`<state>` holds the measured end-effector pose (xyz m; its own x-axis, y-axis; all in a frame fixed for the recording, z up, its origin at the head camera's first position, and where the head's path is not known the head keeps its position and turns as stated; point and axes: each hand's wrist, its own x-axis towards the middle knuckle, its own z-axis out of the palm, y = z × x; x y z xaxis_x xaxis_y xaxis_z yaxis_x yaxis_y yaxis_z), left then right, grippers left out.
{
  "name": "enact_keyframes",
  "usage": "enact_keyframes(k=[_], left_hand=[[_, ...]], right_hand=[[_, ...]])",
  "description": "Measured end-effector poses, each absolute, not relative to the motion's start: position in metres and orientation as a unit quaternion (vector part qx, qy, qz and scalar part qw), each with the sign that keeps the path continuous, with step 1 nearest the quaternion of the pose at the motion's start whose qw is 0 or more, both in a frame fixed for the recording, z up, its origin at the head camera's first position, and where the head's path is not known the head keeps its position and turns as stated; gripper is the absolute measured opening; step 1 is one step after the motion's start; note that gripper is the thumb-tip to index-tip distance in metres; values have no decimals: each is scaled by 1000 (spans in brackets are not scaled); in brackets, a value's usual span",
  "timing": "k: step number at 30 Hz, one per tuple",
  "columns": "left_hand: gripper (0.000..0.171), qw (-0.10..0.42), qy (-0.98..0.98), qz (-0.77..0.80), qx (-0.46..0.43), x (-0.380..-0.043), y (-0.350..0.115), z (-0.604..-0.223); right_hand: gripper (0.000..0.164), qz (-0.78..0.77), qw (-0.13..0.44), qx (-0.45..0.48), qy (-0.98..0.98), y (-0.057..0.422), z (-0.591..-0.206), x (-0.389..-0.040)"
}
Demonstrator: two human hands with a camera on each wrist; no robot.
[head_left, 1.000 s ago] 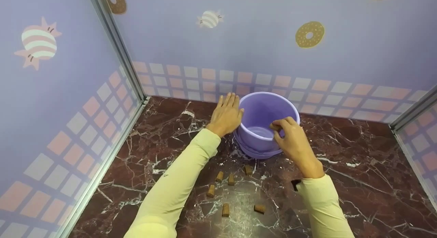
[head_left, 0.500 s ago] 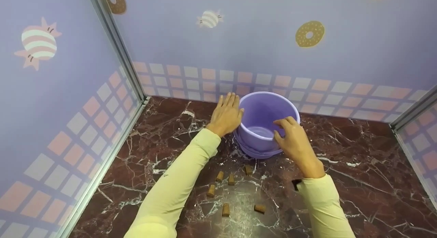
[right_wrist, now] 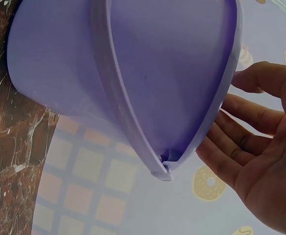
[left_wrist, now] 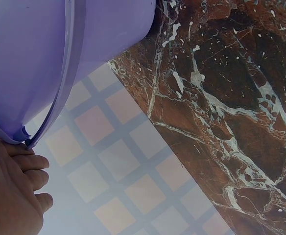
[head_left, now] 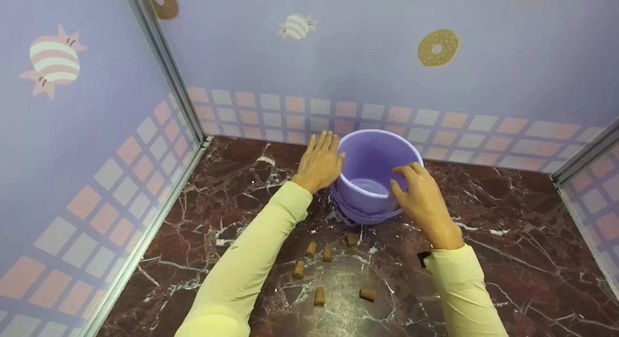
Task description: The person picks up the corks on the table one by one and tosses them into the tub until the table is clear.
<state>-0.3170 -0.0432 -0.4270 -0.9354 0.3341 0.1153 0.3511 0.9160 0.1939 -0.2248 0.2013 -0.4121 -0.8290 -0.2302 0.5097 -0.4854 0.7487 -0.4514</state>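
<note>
A purple plastic bucket (head_left: pixel 355 196) stands upright near the back wall, its handle (right_wrist: pixel 114 73) hanging down the front. My left hand (head_left: pixel 319 164) rests against the left side of the rim, fingers fairly straight; the left wrist view has its fingertips beside the handle joint. At the right of the rim is my right hand (head_left: pixel 421 197), thumb and fingers loosely bent and apart, with nothing between them. In front of the bucket several brown tapered corks lie on their sides, among them a nearer cork (head_left: pixel 319 296) and one to its right (head_left: pixel 367 294). Part of the bucket's inside is hidden.
The surface is a dark red marbled tabletop (head_left: pixel 522 230). A purple back wall (head_left: pixel 367 61) with printed sweets and squares stands close behind the bucket. Side panels meet it at metal corner posts, such as the left post (head_left: pixel 169 61).
A cork between my right thumb and fingers over the bucket has left them. That hand has since drawn slightly to the right, fingers apart. My left hand has stayed at the rim.
</note>
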Motion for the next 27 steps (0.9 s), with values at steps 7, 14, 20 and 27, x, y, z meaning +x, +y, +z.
enact_keyframes(k=[7,14,20,27], left_hand=[[64,39,-978,-103,-176,-317,-43,-427],[64,34,-979,-102,-174,-317,-43,-426],[63,38,-978,-110,-173,-317,-43,-426],[63,43,-977,-109,-178,-315,-44,-426]], right_hand=[[24,278,206,174,-922,205,-411,-226],[27,269,215,151,-927,207,-410,-225],[34,251,231,125,-932,210,-414,-227],[53,233,220,112,-941,214,-418,-230]])
